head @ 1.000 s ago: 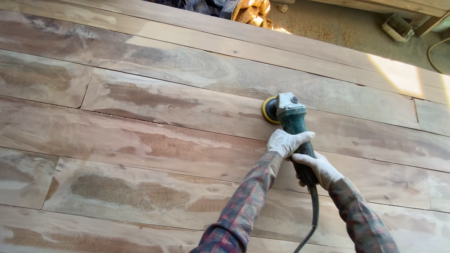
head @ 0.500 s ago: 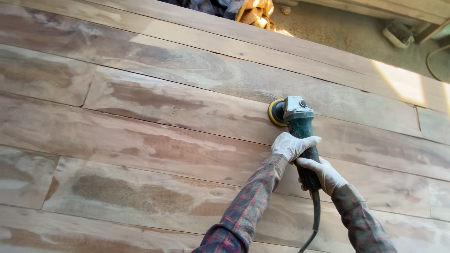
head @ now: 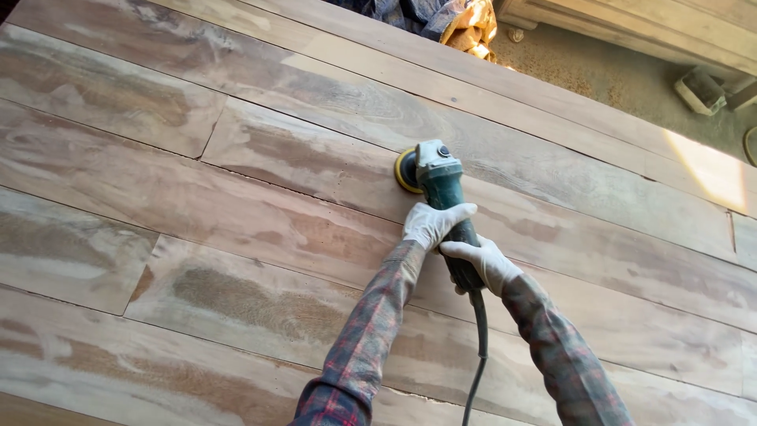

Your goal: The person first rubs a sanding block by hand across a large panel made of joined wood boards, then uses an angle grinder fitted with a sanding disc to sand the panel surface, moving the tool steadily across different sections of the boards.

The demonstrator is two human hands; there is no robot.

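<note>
- Nearest the camera, two plaid sleeves (head: 371,331) reach forward, and a black power cord (head: 475,347) hangs down between them from the tail of the tool.
- That cord could, I judge, swing under the forearms or drag toward the sanded patch if the tool is pulled back, since it dangles loose.
- Right hand (head: 482,262), in a white glove, is wrapped closed round the rear of the green angle grinder (head: 445,207); left hand (head: 432,224), also gloved, is curled closed over the body just ahead of it.
- Both grips sit close together on the handle, so a sudden kick at a board joint could twist the tool; a tilted disc could gouge the wood.
- Yellow sanding disc (head: 407,170) appears to lie against the plank surface (head: 236,205), though the contact itself is hard to see from this angle.
- Beyond the planks, crumpled cloth (head: 441,20) lies at the far edge, well apart from the disc.
- Compared with a second ago, the grinder and both hands have shifted slightly leftward within the view; the grip looks unchanged.
</note>
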